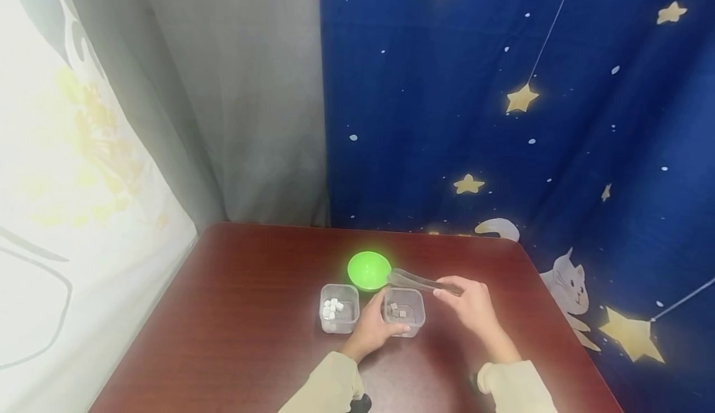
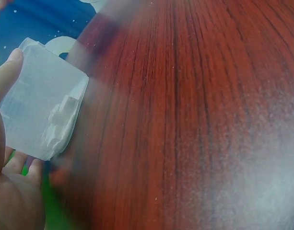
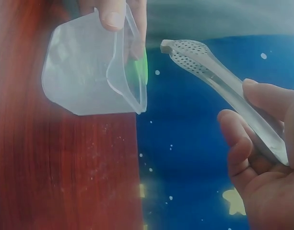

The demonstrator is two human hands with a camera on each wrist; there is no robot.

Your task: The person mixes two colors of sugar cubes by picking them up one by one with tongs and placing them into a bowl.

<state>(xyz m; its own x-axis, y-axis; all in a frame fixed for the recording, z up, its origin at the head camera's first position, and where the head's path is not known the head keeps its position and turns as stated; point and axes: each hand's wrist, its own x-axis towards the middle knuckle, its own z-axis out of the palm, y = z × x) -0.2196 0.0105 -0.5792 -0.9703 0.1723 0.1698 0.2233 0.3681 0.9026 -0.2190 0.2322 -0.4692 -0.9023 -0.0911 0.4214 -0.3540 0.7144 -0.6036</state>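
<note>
We observe both hands at work over the dark red table [image 1: 262, 313]. The left hand [image 1: 373, 326] is partly closed around a clear square container [image 1: 412, 330]: the thumb lies along the near wall and the fingers reach along the side nearest the bowl. The gap between thumb and fingers is as wide as the container they grip. Inside it we note a few small brownish cubes [image 1: 403, 314] on the bottom.

The right hand [image 1: 472, 304] holds the tongs [image 1: 416, 281], thumb on one arm and curled fingers on the other, so the grasp is narrow. In the right wrist view the perforated ends sit close together, and we see a single small cube [image 3: 166, 46] at their tips. In the head view these tips appear between the clear square container and the green bowl [image 1: 368, 269], near the bowl's rim; we cannot tell their height above the table.

The green bowl stands beyond the two containers. To the left of the gripped one, the second container [image 1: 349, 325] holds a cluster of white cubes [image 1: 328, 312]; neither hand grips it. A blue star-patterned curtain [image 1: 419, 121] hangs behind the table.
</note>
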